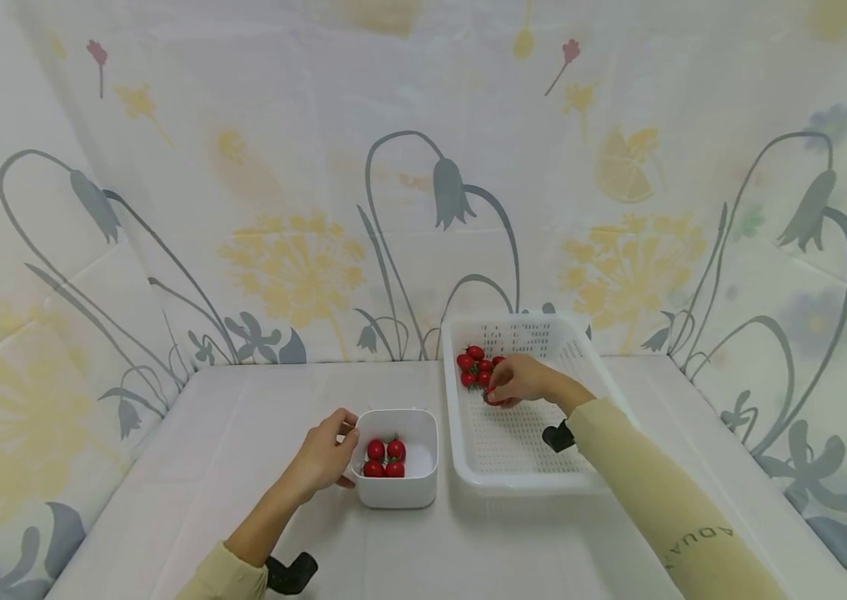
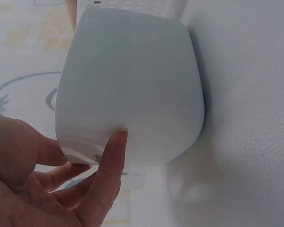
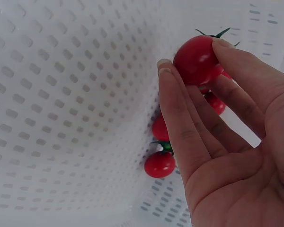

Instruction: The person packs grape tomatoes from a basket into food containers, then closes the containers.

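In the head view my right hand point(image 1: 519, 379) reaches into a white perforated basket point(image 1: 543, 479). Its thumb and fingers pinch a red cherry tomato point(image 3: 195, 59) with a green calyx, seen closest in the right wrist view. More cherry tomatoes point(image 1: 474, 352) lie together on the left side of the basket, some partly hidden behind the hand. My left hand point(image 1: 324, 454) holds the left side of a small white square box point(image 1: 397, 493), its fingers bent about the corner and rim. Several cherry tomatoes point(image 1: 384, 458) sit inside that box, grouped toward its left side.
Box and basket stand side by side on a white-covered table point(image 1: 243, 417), with a narrow gap between them. Behind them hangs a pale cloth point(image 1: 408, 275) printed with flowers, which also rises on both sides.
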Demonstrator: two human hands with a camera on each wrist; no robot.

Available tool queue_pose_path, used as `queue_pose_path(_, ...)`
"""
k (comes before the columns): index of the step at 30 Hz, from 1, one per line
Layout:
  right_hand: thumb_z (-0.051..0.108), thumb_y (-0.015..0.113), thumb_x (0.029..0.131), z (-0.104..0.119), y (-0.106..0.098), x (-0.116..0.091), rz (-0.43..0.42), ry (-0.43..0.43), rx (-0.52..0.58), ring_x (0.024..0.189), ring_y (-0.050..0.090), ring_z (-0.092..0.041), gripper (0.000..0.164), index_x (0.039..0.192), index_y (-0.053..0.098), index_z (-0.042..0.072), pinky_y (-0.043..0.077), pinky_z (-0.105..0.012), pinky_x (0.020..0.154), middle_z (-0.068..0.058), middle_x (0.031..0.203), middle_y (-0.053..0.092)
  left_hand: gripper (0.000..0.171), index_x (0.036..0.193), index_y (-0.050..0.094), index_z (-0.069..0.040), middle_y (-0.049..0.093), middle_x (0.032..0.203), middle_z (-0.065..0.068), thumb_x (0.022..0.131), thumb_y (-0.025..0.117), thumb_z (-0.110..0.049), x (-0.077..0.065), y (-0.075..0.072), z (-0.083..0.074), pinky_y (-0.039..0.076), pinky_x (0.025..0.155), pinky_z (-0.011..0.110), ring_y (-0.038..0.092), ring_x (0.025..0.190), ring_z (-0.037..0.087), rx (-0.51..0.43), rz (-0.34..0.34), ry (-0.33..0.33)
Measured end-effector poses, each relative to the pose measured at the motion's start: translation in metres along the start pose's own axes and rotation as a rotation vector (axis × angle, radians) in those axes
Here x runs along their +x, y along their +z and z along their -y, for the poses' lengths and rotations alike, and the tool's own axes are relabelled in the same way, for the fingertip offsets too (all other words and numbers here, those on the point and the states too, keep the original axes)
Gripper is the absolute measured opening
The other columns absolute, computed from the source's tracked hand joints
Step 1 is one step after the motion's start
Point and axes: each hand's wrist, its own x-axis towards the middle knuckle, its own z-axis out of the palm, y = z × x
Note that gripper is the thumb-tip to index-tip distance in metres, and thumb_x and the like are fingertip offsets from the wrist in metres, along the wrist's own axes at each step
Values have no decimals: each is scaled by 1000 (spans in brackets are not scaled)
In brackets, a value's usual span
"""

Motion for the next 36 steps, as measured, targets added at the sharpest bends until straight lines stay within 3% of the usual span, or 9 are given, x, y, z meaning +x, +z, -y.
queue_pose_path(6,10,73,94,8,-1,-5,11,-17,47,86,74,-28,15,103,70,-2,65,-40,82,-10,93,74,20,123,55,1,60,128,25,106,49,-7,-1,0,0,63,52,38,66,101,36,7,-1,4)
queue_pose_path(19,9,69,97,25,4,-17,75,-140,160,93,73,-33,19,109,68,-6,64,-41,86,-16,102,74,20,123,55,1,60,129,26,106,49,-7,-1,1,1,63,52,38,66,102,38,9,-3,11)
queue_pose_path(30,11,68,98,37,6,-22,89,-181,162,96,73,-36,20,111,67,-4,63,-45,89,-14,102,74,21,124,55,2,60,130,27,105,50,-6,-1,1,2,63,52,37,66,102,37,16,-5,11)
queue_pose_path(36,10,67,98,40,5,-26,98,-204,176,101,70,-44,21,113,67,-5,63,-41,89,-16,106,73,20,123,56,1,60,130,27,105,50,-7,1,2,3,63,51,37,66,103,39,7,-6,8)
